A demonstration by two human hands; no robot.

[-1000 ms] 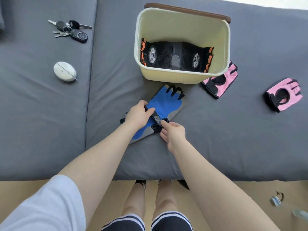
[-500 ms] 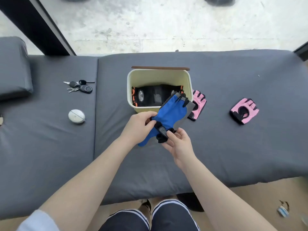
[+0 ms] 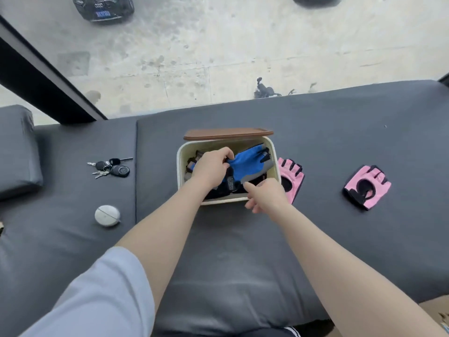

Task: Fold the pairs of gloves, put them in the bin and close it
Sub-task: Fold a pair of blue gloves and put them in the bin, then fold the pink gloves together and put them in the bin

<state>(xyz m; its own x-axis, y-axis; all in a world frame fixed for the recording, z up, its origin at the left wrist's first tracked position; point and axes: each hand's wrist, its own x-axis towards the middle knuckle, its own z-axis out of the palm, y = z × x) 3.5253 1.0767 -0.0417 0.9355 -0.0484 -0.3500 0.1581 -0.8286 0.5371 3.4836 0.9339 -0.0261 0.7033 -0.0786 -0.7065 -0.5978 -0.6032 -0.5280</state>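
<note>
We note, nearest the camera, two bare forearms reaching from the lower frame toward the cream bin (image 3: 179,166) at centre, which stands on a grey cushioned bench.

Right hand (image 3: 266,197): it sits at the bin's near right rim. Its fingers (image 3: 250,206) are loosely curled and apart, clamped on nothing that we can see; the forefinger points toward the grey edge of the blue glove pair (image 3: 247,164) and lies just beside it. Whether it touches, we cannot tell.

Left hand (image 3: 211,167): it is inside the bin's mouth, its fingers closed on the left end of the blue glove pair. The pair lies across the opening, tilted, its black fingertips toward the far right corner, over a black pair (image 3: 220,190) already in the bin.

Risks, in our judgement:
- The blue pair may spring open on release, since only one end is pinched; an unfolded pair would ride high.
- A pair riding high, or with its tips draped over the rim, would stop the brown lid (image 3: 228,133) from seating. The lid rests at the far rim, behind the bin.
- Pressing down on one side could tip or shift the bin on the soft cushion.

Outstanding: two pink gloves, one (image 3: 291,176) touching the bin's right wall, the other (image 3: 366,187) well apart at right, lie unfolded and separate.
</note>
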